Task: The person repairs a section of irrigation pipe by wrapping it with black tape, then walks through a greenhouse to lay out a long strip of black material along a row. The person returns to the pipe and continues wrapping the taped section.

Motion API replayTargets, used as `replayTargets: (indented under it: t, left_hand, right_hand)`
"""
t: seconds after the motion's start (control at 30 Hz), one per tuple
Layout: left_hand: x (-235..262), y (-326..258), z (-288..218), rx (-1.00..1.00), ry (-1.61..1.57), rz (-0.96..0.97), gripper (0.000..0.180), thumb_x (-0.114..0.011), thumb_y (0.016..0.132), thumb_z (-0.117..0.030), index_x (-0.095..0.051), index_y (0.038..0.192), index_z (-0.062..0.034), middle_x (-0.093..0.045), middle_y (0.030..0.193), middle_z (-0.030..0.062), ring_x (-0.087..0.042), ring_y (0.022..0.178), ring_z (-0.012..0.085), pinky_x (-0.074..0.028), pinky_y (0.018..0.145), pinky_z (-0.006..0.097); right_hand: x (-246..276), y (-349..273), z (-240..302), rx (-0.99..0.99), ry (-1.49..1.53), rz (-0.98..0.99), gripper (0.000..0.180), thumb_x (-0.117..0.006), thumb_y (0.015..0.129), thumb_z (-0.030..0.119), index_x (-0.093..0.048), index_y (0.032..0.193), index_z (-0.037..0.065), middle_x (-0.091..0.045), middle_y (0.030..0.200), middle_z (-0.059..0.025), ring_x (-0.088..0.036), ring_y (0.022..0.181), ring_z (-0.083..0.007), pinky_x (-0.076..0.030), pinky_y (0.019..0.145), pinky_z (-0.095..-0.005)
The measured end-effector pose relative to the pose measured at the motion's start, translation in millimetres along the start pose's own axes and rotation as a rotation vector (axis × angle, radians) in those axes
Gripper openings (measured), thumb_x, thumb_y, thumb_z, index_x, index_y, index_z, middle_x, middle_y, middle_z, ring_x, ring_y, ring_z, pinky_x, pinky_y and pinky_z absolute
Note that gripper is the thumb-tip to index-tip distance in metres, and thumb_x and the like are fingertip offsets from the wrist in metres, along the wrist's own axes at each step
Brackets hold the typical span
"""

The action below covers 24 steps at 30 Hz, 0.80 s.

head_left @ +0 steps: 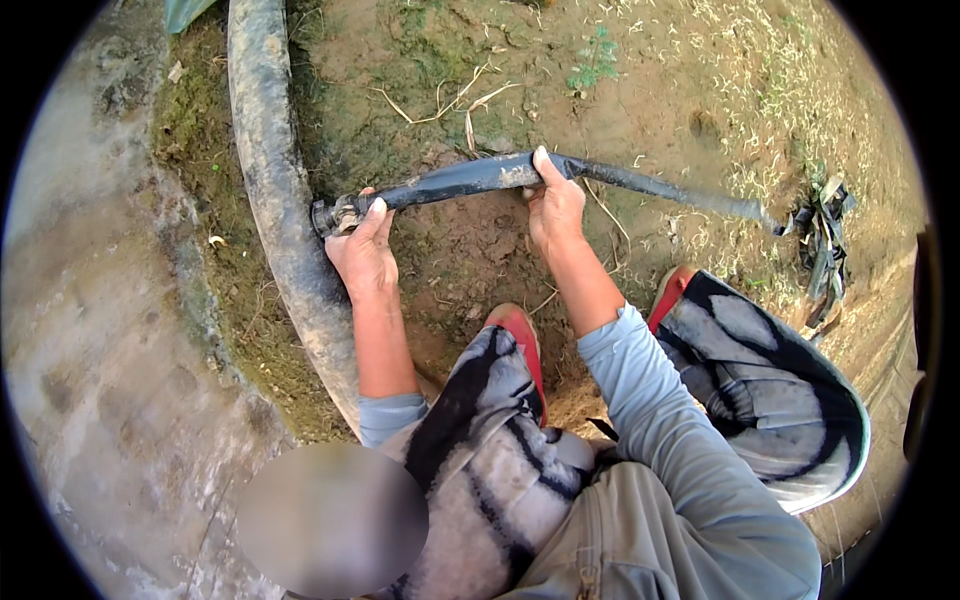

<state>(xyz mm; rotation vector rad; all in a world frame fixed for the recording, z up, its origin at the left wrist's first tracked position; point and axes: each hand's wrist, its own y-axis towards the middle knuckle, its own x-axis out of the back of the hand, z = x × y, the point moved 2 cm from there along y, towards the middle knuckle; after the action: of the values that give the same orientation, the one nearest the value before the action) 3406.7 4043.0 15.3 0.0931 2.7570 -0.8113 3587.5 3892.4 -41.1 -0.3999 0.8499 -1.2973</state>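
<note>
A thin black flat hose runs from a muddy fitting on a thick dark pipe across the bare soil to the right. My left hand grips the hose end right beside the fitting, thumb on top. My right hand is closed around the hose further along, lifting it slightly off the ground. Both forearms wear rolled light-blue sleeves. I squat over the spot in black-and-white patterned trousers and red shoes.
The thick pipe curves along a mossy strip beside a wet concrete slab on the left. A tangle of black hose scraps lies at the right. Dry grass, twigs and a small green weed dot the soil.
</note>
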Motion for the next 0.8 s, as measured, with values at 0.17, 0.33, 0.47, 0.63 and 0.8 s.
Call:
replayTargets:
  t: [0.17,0.33,0.47,0.63,0.8]
  left_hand:
    - [10.8,9.0,8.0,0.046,-0.042,0.043,0.056,-0.062,0.071,0.018,-0.046,0.12,-0.0024,-0.06,0.106,0.0138,-0.063,0.09,0.0228,-0.058,0.074,0.034]
    - [16.2,6.3,5.0,0.032,-0.17,0.171,0.055,-0.047,0.063,0.016,-0.048,0.118,0.0046,-0.058,0.115,0.0179,-0.06,0.101,0.0279,-0.051,0.09,0.041]
    - [19.3,8.9,6.5,0.058,-0.273,0.213,0.057,-0.046,0.06,0.011,-0.047,0.117,0.0081,-0.057,0.116,0.021,-0.057,0.105,0.0317,-0.046,0.097,0.043]
    - [18.7,7.6,12.8,0.054,-0.245,0.203,0.047,-0.047,0.061,0.011,-0.05,0.108,0.0092,-0.058,0.099,0.0125,-0.06,0.089,0.0227,-0.049,0.085,0.033]
    - [32.6,15.0,21.1,0.052,-0.228,0.245,0.042,-0.045,0.059,0.012,-0.052,0.1,0.0044,-0.058,0.101,0.0101,-0.058,0.093,0.0237,-0.048,0.084,0.032]
  right_hand:
    - [-27.1,-59.5,15.8,-0.389,-0.759,0.433,0.051,-0.055,0.09,0.046,-0.063,0.085,-0.004,-0.066,0.074,-0.0128,-0.059,0.058,-0.0173,-0.045,0.051,-0.0303]
    - [-77.8,-76.0,30.3,0.476,-1.377,0.604,0.029,-0.066,0.081,0.026,-0.063,0.097,0.002,-0.064,0.085,-0.0138,-0.06,0.076,-0.03,-0.048,0.069,-0.038]
    - [-118.6,-55.6,14.7,0.926,-1.285,0.859,0.035,-0.07,0.071,0.015,-0.06,0.103,0.005,-0.06,0.105,-0.0127,-0.053,0.105,-0.0316,-0.039,0.092,-0.0412]
    - [-131.6,-47.0,-9.6,0.975,-1.3,1.06,0.033,-0.069,0.068,0.013,-0.06,0.098,0.006,-0.059,0.096,-0.0107,-0.057,0.097,-0.0301,-0.043,0.086,-0.0394]
    - [-130.6,-63.1,-36.1,1.214,-1.15,0.854,0.024,-0.066,0.063,0.01,-0.059,0.086,0.007,-0.057,0.086,-0.0074,-0.058,0.084,-0.0267,-0.045,0.072,-0.0381]
